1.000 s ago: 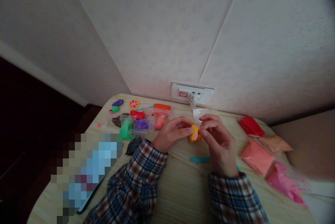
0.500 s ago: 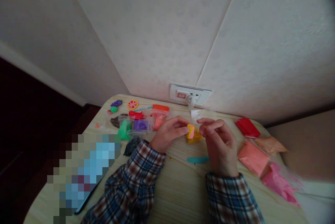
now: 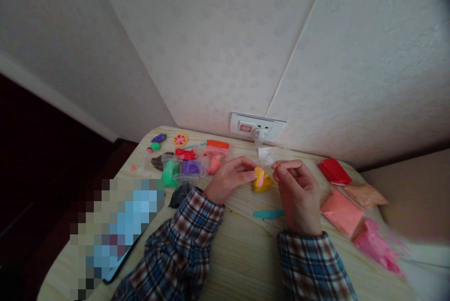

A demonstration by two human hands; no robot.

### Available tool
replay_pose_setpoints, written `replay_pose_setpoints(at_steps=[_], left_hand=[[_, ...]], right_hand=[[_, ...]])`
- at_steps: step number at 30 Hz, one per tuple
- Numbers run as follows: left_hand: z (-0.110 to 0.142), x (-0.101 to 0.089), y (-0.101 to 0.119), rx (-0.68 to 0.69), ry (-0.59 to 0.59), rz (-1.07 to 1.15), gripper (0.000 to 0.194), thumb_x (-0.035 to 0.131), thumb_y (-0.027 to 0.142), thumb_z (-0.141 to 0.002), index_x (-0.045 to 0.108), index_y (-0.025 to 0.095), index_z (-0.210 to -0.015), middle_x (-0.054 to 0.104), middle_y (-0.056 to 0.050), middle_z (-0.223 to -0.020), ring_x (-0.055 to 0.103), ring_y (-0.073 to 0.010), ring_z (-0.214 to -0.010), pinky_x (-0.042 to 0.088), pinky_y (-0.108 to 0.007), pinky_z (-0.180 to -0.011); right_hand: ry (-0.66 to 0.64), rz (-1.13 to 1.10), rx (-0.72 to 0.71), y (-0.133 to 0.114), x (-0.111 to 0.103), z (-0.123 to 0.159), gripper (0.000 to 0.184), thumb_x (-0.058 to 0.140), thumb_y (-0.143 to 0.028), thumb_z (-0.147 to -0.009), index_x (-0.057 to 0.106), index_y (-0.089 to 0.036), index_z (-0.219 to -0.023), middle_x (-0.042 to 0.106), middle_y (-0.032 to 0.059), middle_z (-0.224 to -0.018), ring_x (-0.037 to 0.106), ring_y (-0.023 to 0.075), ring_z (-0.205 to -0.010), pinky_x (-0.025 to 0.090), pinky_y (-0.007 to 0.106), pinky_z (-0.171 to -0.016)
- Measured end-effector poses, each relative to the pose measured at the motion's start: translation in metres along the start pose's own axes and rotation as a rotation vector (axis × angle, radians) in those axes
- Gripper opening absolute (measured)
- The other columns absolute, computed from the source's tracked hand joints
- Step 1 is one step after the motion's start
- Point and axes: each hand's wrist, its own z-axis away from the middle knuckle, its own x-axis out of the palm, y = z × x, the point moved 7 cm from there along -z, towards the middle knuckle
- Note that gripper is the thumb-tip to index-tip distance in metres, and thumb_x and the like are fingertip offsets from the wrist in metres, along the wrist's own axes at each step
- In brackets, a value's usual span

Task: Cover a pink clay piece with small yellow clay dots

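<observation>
Between thumb and fingers, my left hand [image 3: 234, 179] pinches a small yellow and pink clay piece [image 3: 259, 177]. Behind and below that piece lies a bag of yellow clay [image 3: 263, 185] on the table. My right hand [image 3: 297, 188] is closed in a pinch a little to the right, apart from the clay piece. A tiny yellowish bit shows at its fingertips, too small to make out well. Under the right wrist, partly hidden, a teal clay knife [image 3: 267, 214] lies flat on the table.
Left of my hands lie bags of green clay [image 3: 170, 173], purple clay [image 3: 190, 167] and black clay [image 3: 180, 193]. Finished clay shapes, including a round fruit slice [image 3: 180, 140], sit at the back left. A pixelated phone [image 3: 130, 226] is front left. Red [image 3: 333, 171] and coral packs [image 3: 341, 212] lie right.
My right hand has drawn slightly away from the clay piece, and its fingers have closed more tightly. The piece in my left hand has turned a little. The view has shifted slightly.
</observation>
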Motion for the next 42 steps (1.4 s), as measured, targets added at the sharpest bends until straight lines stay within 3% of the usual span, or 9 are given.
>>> replay_pose_setpoints(at_steps=[4,12,19,30,35,42], left_hand=[[-0.001,0.001,0.001,0.001,-0.006,0.012,0.047,0.097,0.054,-0.064,0.074,0.017,-0.082,0.072,0.0,-0.077,0.062,-0.0165,-0.079,0.046,-0.034,-0.087],[-0.001,0.004,0.002,-0.005,-0.03,0.032,0.047,0.097,0.054,-0.065,0.074,0.017,-0.081,0.07,0.001,-0.072,0.061,-0.0153,-0.075,0.046,-0.033,-0.084],[-0.002,0.002,0.0,0.001,-0.027,0.032,0.044,0.096,0.05,-0.067,0.073,0.016,-0.083,0.071,0.0,-0.076,0.063,-0.017,-0.079,0.046,-0.036,-0.088],[-0.001,0.001,0.001,-0.004,-0.025,0.038,0.047,0.097,0.053,-0.066,0.073,0.016,-0.083,0.071,0.0,-0.077,0.062,-0.0165,-0.078,0.046,-0.035,-0.086],[-0.001,0.0,0.001,-0.012,-0.009,0.049,0.047,0.098,0.051,-0.064,0.073,0.017,-0.084,0.072,0.001,-0.078,0.062,-0.0152,-0.077,0.046,-0.034,-0.087],[-0.001,0.0,-0.001,-0.013,-0.027,0.049,0.043,0.097,0.049,-0.067,0.072,0.017,-0.085,0.072,0.0,-0.079,0.063,-0.0165,-0.08,0.046,-0.036,-0.089]], right_hand=[[0.006,-0.017,0.007,0.001,-0.002,0.0,0.019,0.087,-0.031,-0.075,0.07,-0.024,-0.081,0.072,-0.0006,-0.079,0.061,0.0146,-0.071,0.045,0.027,-0.064],[-0.055,0.031,-0.003,0.003,0.002,0.003,0.015,0.083,-0.034,-0.084,0.074,-0.024,-0.09,0.072,0.0004,-0.076,0.065,0.017,-0.071,0.05,0.031,-0.067],[-0.042,0.091,-0.047,0.004,-0.004,0.0,0.022,0.082,-0.033,-0.085,0.078,-0.026,-0.106,0.077,0.0015,-0.087,0.068,0.0191,-0.083,0.052,0.034,-0.077],[-0.064,0.139,-0.087,0.003,-0.005,-0.001,0.013,0.08,-0.038,-0.089,0.082,-0.026,-0.092,0.075,0.0008,-0.08,0.065,0.0186,-0.076,0.049,0.033,-0.072],[-0.095,0.103,-0.119,-0.001,-0.005,0.001,0.025,0.083,-0.047,-0.087,0.076,-0.025,-0.08,0.065,-0.0026,-0.067,0.057,0.0159,-0.066,0.043,0.03,-0.064],[-0.204,0.106,-0.172,-0.009,0.006,0.003,0.032,0.085,-0.052,-0.084,0.072,-0.025,-0.073,0.064,-0.0003,-0.075,0.058,0.0187,-0.076,0.044,0.033,-0.072]])
